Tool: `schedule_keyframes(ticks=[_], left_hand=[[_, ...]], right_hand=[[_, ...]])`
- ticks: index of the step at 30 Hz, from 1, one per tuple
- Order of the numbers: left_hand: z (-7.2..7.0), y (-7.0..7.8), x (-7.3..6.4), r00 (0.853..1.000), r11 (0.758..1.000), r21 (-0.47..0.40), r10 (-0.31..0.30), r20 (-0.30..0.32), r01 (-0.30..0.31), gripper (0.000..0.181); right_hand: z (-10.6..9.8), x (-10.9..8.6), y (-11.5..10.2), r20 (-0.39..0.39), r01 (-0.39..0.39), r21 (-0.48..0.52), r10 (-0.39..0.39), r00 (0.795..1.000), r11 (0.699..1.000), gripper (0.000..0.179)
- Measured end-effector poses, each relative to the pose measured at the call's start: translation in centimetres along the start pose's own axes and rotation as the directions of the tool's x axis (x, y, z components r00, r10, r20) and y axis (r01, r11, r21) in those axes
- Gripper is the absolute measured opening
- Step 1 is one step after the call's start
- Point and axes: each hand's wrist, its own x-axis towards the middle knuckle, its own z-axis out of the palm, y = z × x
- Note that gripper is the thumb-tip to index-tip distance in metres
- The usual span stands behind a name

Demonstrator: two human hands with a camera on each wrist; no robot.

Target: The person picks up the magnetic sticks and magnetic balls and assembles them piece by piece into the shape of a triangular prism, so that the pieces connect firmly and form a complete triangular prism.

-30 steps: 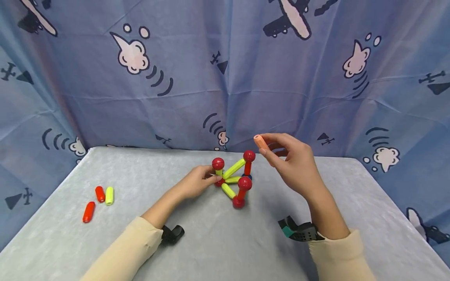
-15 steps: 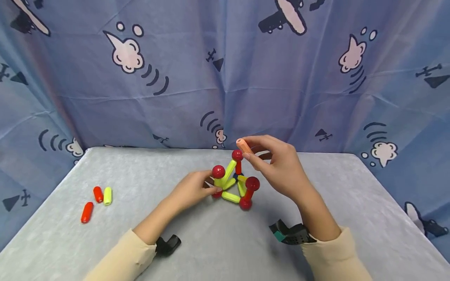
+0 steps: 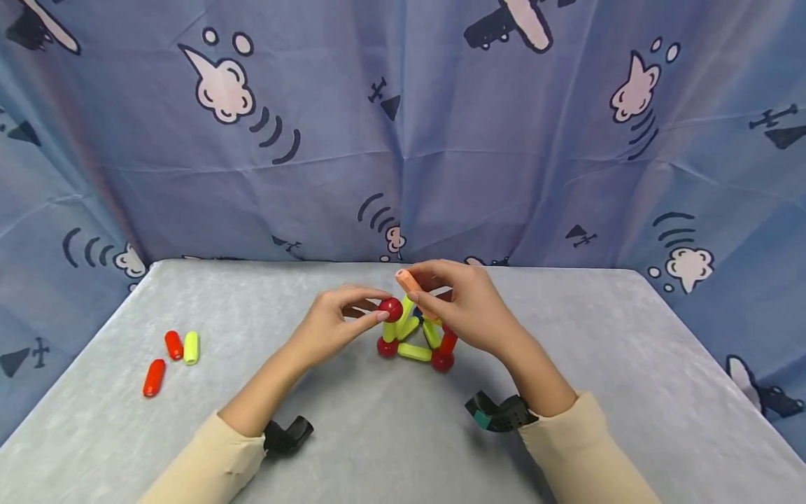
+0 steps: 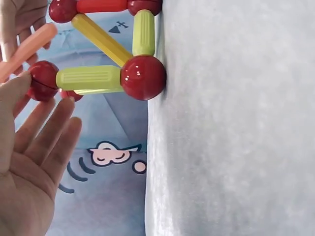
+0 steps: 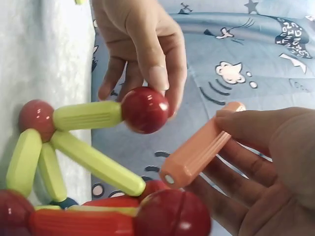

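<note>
The grey table (image 3: pixel 567 392) fills the lower part of your head view, and behind it hangs the blue curtain (image 3: pixel 504 161) with planes and clouds printed on it. Near the middle of the table stands the rod-and-ball frame (image 3: pixel 412 336), made of yellow-green rods, red rods and red balls; its base balls rest on the table.

Your right hand (image 3: pixel 469 311) is above the right side of the frame and grasps the orange rod (image 3: pixel 409 280) between thumb and fingers. The rod is tilted, and its free end points toward the top red ball (image 3: pixel 391 309). In the right wrist view the rod is near this ball but apart from it.

Your left hand (image 3: pixel 330 325) is at the left side of the frame. Its thumb tip touches the top red ball, and the other fingers are loosely bent; I cannot tell if they pinch the ball.

Far left on the table lie three loose rods (image 3: pixel 168 353), two red and one yellow-green.
</note>
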Motion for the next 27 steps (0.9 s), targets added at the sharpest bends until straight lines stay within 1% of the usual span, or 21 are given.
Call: schedule_keyframes(ticks=[3,5,10,12,15,21,23,27], left_hand=[[0.0,0.0,-0.1,1.0,1.0,-0.006,-0.003,0.01,0.003,0.03],[0.1,0.1,-0.1,1.0,1.0,-0.022,-0.011,0.015,0.012,0.032],[0.4,0.0,0.0,1.0,1.0,-0.014,-0.002,0.023,0.002,0.037],[0.4,-0.2,0.0,1.0,1.0,-0.011,-0.014,0.016,0.014,0.036],[0.2,-0.1,0.0,0.999,0.999,-0.029,-0.037,0.004,0.037,0.035],[-0.1,0.2,0.1,0.998,0.997,-0.055,-0.06,0.021,0.061,0.036],[-0.1,0.3,0.1,0.998,0.996,-0.056,-0.064,0.022,0.065,0.035],[-0.2,0.2,-0.1,0.998,0.996,-0.054,-0.068,0.017,0.069,0.033]], right_hand=[[0.4,0.2,0.5,0.031,0.01,-0.037,-0.008,0.999,0.999,0.028],[0.7,0.3,0.7,0.056,0.018,-0.066,-0.015,0.998,0.998,0.025],[1.2,0.5,1.0,0.125,0.02,-0.094,-0.008,0.992,0.995,0.023],[1.3,0.6,0.9,0.142,0.015,-0.109,0.001,0.99,0.994,0.022],[1.2,0.6,0.9,0.163,0.015,-0.139,0.008,0.987,0.99,0.021],[0.9,0.5,1.0,0.2,0.019,-0.196,0.02,0.98,0.98,0.019],[0.9,0.5,1.1,0.222,0.013,-0.186,0.03,0.975,0.982,0.018],[1.0,0.5,1.1,0.297,-0.007,-0.164,0.056,0.953,0.986,0.014]])
